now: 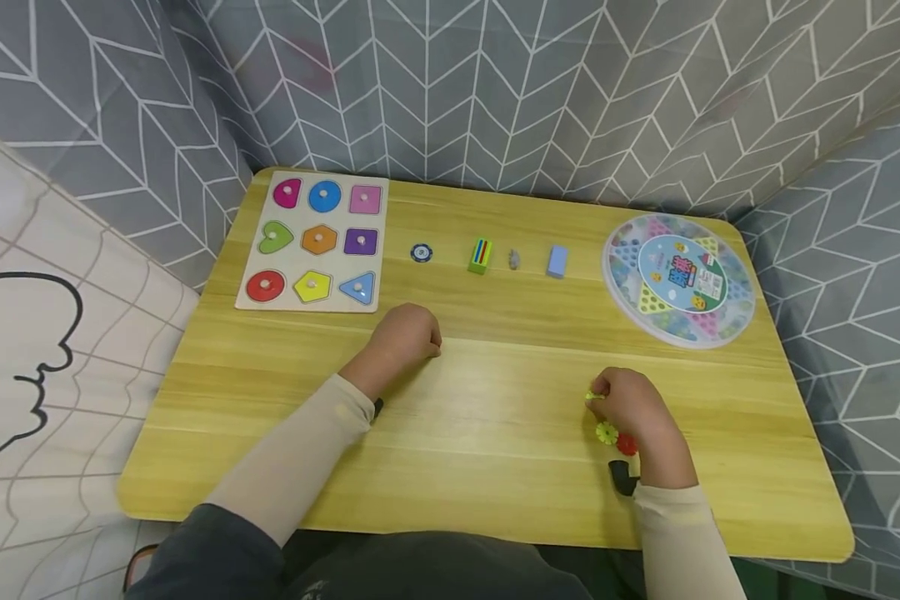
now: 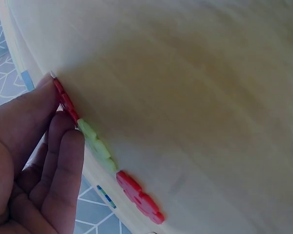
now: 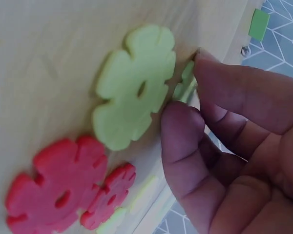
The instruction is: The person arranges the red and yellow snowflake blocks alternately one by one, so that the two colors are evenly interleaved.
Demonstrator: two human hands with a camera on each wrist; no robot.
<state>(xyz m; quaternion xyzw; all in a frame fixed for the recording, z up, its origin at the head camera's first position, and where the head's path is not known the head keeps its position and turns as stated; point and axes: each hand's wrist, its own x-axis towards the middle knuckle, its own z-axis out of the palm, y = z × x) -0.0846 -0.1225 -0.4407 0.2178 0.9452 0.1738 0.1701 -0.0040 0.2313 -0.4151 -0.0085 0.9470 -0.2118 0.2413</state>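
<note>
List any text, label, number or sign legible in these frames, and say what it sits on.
Round game box: printed characters on its centre label, too small and blurred to read.
Blue round token: pale marking, unreadable.
Shape puzzle board: coloured shapes only, no text.
Flower-shaped discs by the right hand: no lettering visible.
Nothing can be quoted as legible.

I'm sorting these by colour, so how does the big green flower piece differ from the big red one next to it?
The green flower piece is pale lime; the red flower piece is bright red. The green one lies right beside the right hand, whose fingertips pinch a smaller green piece at its edge; the red one lies farther from that grip, beside a smaller red piece. Both lie flat on the wooden table, share the lobed outline and have a centre hole.
</note>
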